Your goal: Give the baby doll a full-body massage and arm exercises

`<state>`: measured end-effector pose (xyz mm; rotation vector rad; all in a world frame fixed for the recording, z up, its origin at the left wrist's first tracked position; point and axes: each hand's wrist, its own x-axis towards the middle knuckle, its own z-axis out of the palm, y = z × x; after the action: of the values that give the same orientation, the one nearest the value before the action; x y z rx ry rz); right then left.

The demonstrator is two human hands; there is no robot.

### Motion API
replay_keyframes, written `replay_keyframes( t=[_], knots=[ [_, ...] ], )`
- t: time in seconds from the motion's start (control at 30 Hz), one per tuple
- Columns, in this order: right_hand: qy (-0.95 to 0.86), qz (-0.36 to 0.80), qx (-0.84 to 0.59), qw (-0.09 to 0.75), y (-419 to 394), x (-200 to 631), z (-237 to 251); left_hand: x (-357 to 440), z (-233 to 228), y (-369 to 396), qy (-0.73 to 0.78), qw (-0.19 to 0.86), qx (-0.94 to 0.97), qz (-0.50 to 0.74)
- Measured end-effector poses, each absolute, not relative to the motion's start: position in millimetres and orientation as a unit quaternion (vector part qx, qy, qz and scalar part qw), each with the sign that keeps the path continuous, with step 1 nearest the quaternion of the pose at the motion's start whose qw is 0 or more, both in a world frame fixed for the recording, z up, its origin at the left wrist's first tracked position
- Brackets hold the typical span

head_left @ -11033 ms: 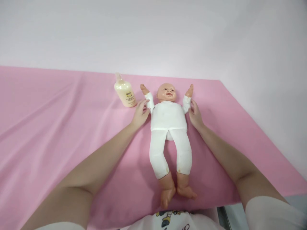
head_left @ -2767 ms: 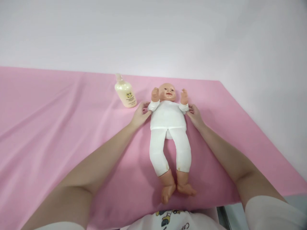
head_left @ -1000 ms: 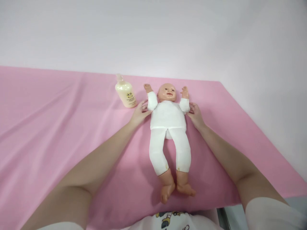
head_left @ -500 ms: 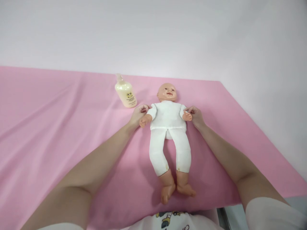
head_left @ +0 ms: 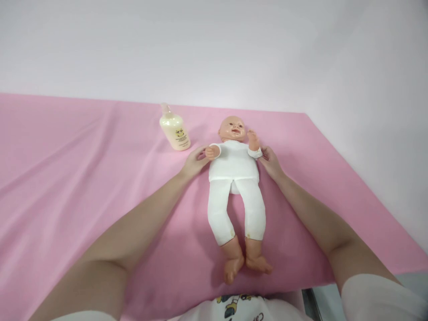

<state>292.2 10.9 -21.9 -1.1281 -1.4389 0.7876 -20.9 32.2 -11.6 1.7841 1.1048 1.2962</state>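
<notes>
- Doll [head_left: 234,164]: lies face up on the pink cloth [head_left: 73,187], head away from me, feet toward me, both arms bent at the elbow.
- My left hand [head_left: 195,162]: grasping the doll's arm on that side near the elbow; fingertips partly hidden.
- My right hand [head_left: 273,163]: grasping the opposite arm likewise; fingers partly out of sight.
- Handling, in my judgement: light; white trunk and limbs probably soft and floppy, glossy head stiffer and likely slippery, breakage unlikely. Best hold: padded upper arms or trunk.
- Bottle [head_left: 175,132]: near my left hand, apart from the doll.
</notes>
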Motion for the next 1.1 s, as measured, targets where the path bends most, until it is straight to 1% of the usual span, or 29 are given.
replay_keyframes(
  t=[0.13,0.33,0.47,0.6,0.77,1.1],
  knots=[
    [-0.622,0.302,-0.473,0.546,10.4,291.0,-17.8,-23.3,-7.7,31.2,0.460,0.281,0.666,0.516],
    [-0.607,0.247,-0.484,0.579,8.8,288.4,-17.3,-20.6,-8.7,31.8,0.481,0.272,0.635,0.539],
    [-0.609,0.220,-0.489,0.584,9.0,290.5,-20.6,-21.6,-14.5,34.8,0.490,0.237,0.627,0.558],
    [-0.620,0.241,-0.509,0.545,15.5,293.6,-27.3,-24.0,-16.2,38.9,0.506,0.237,0.644,0.522],
    [-0.621,0.276,-0.535,0.502,22.0,297.7,-34.2,-24.1,-12.1,39.2,0.506,0.276,0.673,0.463],
    [-0.628,0.291,-0.525,0.495,22.8,299.5,-36.3,-25.1,-9.3,37.9,0.512,0.304,0.683,0.424]
  ],
)
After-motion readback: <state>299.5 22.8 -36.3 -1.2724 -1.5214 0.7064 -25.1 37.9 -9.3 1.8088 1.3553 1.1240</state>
